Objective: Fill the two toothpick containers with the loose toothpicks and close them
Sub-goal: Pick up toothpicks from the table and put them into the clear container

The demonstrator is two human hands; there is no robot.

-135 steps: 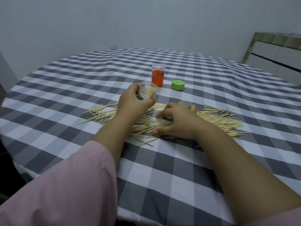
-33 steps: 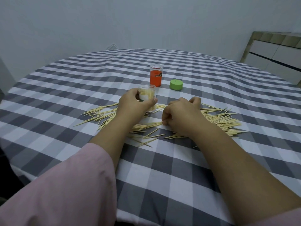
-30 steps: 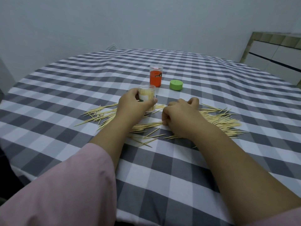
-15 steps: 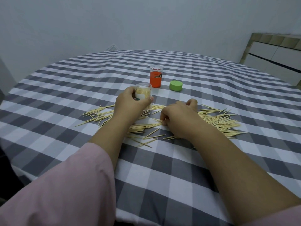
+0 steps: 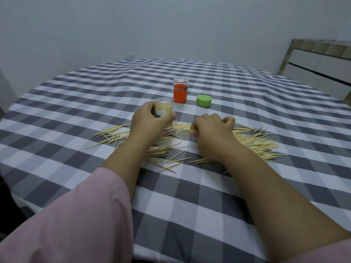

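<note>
Clear container (image 5: 163, 109), mid-counter, nearly full, is being gripped by left hand (image 5: 150, 124). Toothpicks (image 5: 254, 143) are being pinched by curled right hand (image 5: 210, 130). Risk: sticks being scattered if forced into the packed opening.

We see a plain home room: a round table (image 5: 247, 92) under a grey-and-white checked cloth (image 5: 95, 103), bare pale walls (image 5: 152, 25), and a white cabinet (image 5: 319, 73) with tiled top at right.
</note>
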